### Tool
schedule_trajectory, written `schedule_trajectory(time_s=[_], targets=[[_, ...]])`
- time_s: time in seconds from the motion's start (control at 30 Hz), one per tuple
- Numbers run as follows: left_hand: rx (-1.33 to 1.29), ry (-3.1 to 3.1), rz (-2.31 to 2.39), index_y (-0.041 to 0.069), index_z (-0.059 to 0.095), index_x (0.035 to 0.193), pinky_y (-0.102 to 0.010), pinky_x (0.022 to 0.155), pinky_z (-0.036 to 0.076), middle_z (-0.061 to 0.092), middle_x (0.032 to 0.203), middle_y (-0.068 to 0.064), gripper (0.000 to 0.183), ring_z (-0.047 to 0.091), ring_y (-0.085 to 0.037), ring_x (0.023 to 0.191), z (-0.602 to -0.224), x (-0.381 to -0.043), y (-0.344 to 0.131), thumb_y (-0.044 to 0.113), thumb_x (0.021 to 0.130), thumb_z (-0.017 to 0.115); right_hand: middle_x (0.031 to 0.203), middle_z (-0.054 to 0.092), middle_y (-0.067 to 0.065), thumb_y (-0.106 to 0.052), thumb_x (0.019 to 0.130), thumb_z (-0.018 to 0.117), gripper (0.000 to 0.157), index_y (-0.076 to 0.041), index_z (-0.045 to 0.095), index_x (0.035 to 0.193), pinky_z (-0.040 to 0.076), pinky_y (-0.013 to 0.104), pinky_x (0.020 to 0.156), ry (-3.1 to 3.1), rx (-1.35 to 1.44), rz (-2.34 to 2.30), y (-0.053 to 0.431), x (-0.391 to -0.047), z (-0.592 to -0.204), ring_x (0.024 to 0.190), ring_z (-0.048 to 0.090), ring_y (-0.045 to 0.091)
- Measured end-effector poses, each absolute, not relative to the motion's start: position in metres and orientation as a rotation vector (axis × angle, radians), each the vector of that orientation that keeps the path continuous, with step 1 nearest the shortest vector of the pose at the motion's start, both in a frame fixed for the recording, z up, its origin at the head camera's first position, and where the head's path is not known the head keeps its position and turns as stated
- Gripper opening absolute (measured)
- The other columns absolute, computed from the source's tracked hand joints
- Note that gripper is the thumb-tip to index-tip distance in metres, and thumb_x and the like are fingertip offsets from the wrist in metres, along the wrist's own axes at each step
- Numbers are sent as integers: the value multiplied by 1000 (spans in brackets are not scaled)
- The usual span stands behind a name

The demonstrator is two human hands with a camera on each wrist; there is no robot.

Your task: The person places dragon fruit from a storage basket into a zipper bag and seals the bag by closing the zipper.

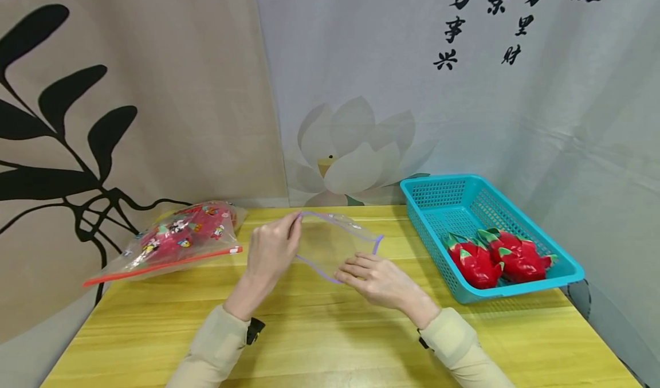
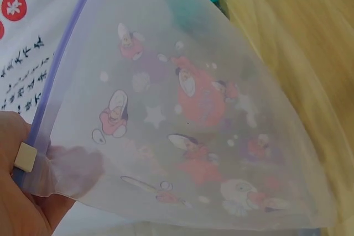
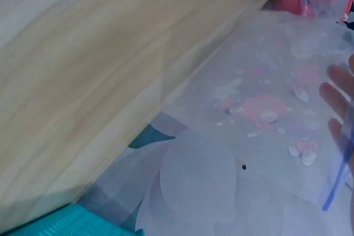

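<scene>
A translucent zip bag (image 1: 325, 242) with a purple zip edge is held up over the table, its mouth spread apart and facing me. Pink and white cartoon prints cover the bag (image 2: 199, 98) in the left wrist view. My left hand (image 1: 274, 247) grips the zip edge at one end, beside a small white slider (image 2: 25, 157). At the lower right of the mouth is my right hand (image 1: 378, 279), its fingers (image 3: 337, 100) extended and spread against the bag near the zip edge. Whether they reach inside cannot be told.
To the right stands a turquoise basket (image 1: 428, 233) with red dragon fruits (image 1: 476, 265) inside. A filled clear bag (image 1: 180, 239) with an orange-red zip strip lies at the left edge of the wooden table (image 1: 309, 342). A printed curtain (image 1: 206, 90) hangs behind.
</scene>
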State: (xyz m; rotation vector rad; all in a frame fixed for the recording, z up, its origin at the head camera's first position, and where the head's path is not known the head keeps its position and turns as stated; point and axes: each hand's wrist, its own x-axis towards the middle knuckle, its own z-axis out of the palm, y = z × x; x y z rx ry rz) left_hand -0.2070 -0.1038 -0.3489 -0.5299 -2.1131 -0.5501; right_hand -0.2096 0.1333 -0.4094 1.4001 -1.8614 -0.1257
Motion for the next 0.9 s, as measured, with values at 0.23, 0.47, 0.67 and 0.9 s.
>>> schedule_trajectory(time_s=[0.23, 0.47, 0.67, 0.9], targets=[[-516, -2131, -550, -1, 70, 92, -12, 33, 19, 63, 54, -5, 17, 24, 1, 36, -349, -207, -104, 7, 87, 57, 101, 71, 0, -22, 84, 64, 28, -13, 66, 110, 53, 28, 83, -1838, 1422, -1, 148, -207, -377, 92, 67, 15], [-509, -2140, -551, -1, 71, 92, -12, 34, 22, 66, 59, -7, 17, 27, 0, 37, -351, -207, -107, 8, 87, 57, 101, 71, 2, -24, 89, 56, 26, -11, 67, 109, 55, 32, 74, -1979, 1359, 67, 196, -221, -330, 87, 66, 18], [-504, -2129, -547, -2, 71, 91, -12, 34, 20, 62, 54, -5, 17, 24, 1, 37, -350, -206, -109, 8, 87, 58, 110, 67, 10, -25, 84, 64, 35, -15, 62, 118, 47, 30, 49, -2563, 938, -20, 253, -254, -297, 87, 64, 26], [-521, -2130, -545, -2, 71, 91, -11, 34, 19, 62, 54, -4, 17, 23, 1, 37, -350, -205, -110, 7, 86, 57, 119, 57, 26, -34, 89, 56, 49, -5, 51, 129, 51, 47, 66, -3137, 477, -84, 331, -299, -293, 91, 60, 36]])
